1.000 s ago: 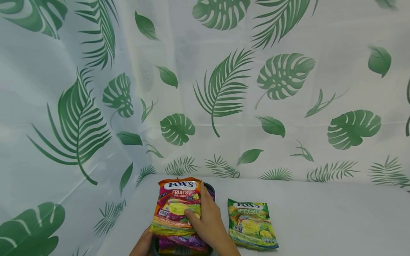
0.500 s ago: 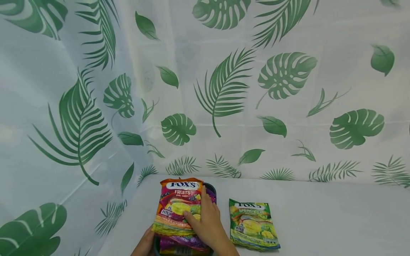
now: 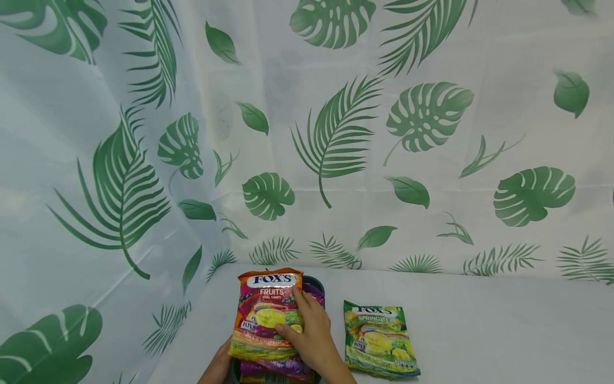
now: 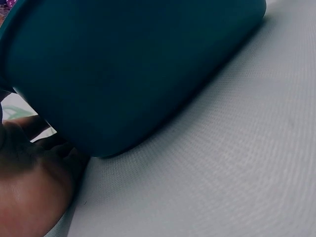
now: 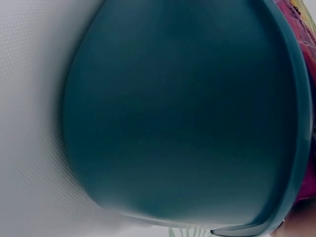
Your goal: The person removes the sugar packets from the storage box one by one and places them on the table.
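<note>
A Fox's Fruits candy bag, red and orange, lies over a teal container. Beneath it, purple bags fill the container. My right hand rests on the right side of the Fruits bag, thumb and fingers spread fairly straight on its front. In the head view my left hand is at the container's left, fingers hidden by the bag. From the left wrist, that hand is against the container's end, fingers partly behind it; their hold is unclear. A green Fox's Spring Tea bag lies flat to the right.
The white table extends to the right of the Spring Tea bag. White sheets with green leaf prints stand behind the table and along its left side.
My right hand's fingers have shifted from the Fruits bag's right edge onto its front. The left hand, the container and the Spring Tea bag look about the same.
</note>
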`<state>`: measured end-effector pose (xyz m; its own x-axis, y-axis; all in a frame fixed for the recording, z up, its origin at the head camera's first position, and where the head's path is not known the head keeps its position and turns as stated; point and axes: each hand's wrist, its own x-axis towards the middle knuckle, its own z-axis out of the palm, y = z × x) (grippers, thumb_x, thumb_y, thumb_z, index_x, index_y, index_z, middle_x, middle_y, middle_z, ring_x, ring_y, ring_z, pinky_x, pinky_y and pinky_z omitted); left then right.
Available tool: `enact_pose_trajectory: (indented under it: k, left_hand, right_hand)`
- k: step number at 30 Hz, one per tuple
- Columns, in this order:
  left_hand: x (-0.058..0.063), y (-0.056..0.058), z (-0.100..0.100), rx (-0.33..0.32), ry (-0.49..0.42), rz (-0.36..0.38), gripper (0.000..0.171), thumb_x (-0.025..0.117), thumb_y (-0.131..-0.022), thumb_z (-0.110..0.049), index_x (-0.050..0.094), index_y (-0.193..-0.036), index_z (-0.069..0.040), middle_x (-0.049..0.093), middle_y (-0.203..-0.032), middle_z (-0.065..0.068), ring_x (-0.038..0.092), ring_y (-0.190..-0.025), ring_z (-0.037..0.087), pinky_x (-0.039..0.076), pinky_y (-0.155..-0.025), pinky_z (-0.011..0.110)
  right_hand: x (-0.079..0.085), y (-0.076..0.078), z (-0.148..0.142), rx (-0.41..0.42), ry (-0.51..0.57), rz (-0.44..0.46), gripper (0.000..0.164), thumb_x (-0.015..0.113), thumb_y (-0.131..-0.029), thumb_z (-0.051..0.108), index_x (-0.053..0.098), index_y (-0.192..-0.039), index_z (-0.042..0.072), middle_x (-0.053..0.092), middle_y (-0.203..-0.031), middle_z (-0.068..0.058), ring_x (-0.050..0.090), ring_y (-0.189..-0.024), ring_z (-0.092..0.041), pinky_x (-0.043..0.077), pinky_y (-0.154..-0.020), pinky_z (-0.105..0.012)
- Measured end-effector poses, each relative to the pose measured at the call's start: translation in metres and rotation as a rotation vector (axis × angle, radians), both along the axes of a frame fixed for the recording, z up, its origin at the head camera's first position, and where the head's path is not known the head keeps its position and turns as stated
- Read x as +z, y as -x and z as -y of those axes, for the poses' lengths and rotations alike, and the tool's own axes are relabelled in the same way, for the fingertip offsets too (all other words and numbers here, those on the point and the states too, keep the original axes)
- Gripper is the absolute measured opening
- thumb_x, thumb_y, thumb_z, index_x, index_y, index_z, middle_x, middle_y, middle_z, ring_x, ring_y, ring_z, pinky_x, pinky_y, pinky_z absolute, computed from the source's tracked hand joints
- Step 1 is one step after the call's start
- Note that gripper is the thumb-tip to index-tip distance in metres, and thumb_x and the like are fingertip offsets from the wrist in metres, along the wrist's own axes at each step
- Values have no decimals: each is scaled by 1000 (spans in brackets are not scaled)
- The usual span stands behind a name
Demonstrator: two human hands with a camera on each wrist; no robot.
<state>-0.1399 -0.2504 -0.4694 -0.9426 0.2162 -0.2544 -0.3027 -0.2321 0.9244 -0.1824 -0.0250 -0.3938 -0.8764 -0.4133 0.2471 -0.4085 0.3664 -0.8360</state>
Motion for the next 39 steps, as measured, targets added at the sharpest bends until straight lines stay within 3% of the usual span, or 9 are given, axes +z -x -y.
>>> enact_pose_trajectory:
  k: [5, 11, 15, 21, 26, 31, 35, 39]
  left_hand:
    - [0, 1, 0, -34, -34, -6, 88, 38, -95, -60, -2, -152, -7, 60, -124, 6, 62, -112, 23, 49, -99, 47]
    - [1, 3, 6, -46, 6, 6, 91, 38, -96, -58, -9, -150, -2, 61, -121, 5, 62, -109, 19, 50, -97, 45]
    - [2, 4, 8, -47, 50, -7, 92, 36, -96, -59, -10, -150, -1, 61, -121, 7, 62, -107, 18, 51, -96, 46]
    - [-7, 8, 15, -103, -6, 16, 94, 41, -94, -60, -9, -150, -4, 59, -125, 9, 61, -112, 21, 49, -99, 46]
    - [-12, 13, 18, -64, 10, 75, 93, 41, -93, -61, -6, -152, -7, 59, -125, 9, 61, -111, 22, 50, -98, 46]
    - [-6, 9, 12, -52, 59, 35, 91, 36, -94, -62, -7, -151, -5, 59, -124, 7, 61, -109, 19, 51, -97, 45]
    - [0, 5, 6, -44, 54, 9, 88, 34, -96, -60, -8, -150, -5, 58, -127, 6, 60, -109, 16, 51, -97, 42]
    - [3, 4, 2, -44, 71, -14, 83, 27, -98, -58, -10, -150, -4, 52, -135, 13, 59, -111, 17, 50, -97, 44]
  right_hand:
    - [1, -1, -1, 0, 26, 15, 82, 67, -85, 43, 32, -146, 2, 40, -144, -28, 34, -130, -51, 21, -101, -74]
    - [4, -4, -1, -22, 58, 30, 83, 72, -82, 34, 32, -146, 1, 39, -144, -28, 32, -131, -53, 21, -100, -75]
    - [6, -6, -2, -36, 81, 80, 83, 73, -81, 31, 31, -147, 4, 38, -145, -28, 33, -131, -53, 28, -100, -72]
    - [8, -7, -6, -77, 75, 129, 82, 76, -78, 30, 35, -146, 6, 40, -144, -28, 36, -130, -52, 37, -98, -68]
    - [11, -2, -14, -92, 73, 147, 83, 78, -76, 31, 38, -144, 4, 41, -141, -30, 39, -127, -52, 42, -96, -64]
    - [13, 6, -25, -95, 125, 244, 82, 78, -77, 21, 36, -146, 5, 40, -143, -29, 40, -128, -50, 44, -95, -60]
    - [16, 10, -33, -152, 151, 348, 81, 76, -77, 14, 34, -147, 10, 38, -146, -27, 38, -130, -50, 44, -96, -58]
    - [15, 14, -43, -179, 203, 420, 81, 74, -79, 12, 31, -148, 10, 37, -146, -30, 50, -121, -44, 51, -89, -48]
